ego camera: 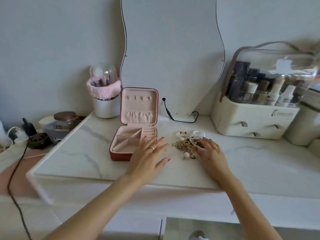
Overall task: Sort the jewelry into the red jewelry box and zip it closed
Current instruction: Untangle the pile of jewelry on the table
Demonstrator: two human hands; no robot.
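The red jewelry box (119, 155) lies open on the white marble tabletop, its lid standing upright and its pale pink compartments showing nothing inside. My left hand (149, 153) lies flat with spread fingers over the box's front right corner, a ring on one finger. To the right, a tangled pile of jewelry (186, 144) with chains, beads and pearls sits on the table. My right hand (212, 151) rests with straight fingers on the right side of that pile, covering part of it.
A wavy-edged mirror (173, 49) leans at the back with a black cable (168, 112) at its base. A brush holder (105, 101) stands left of the box. A cosmetics organiser (251, 118) fills the right. Jars and a black cord (13, 179) sit at the left.
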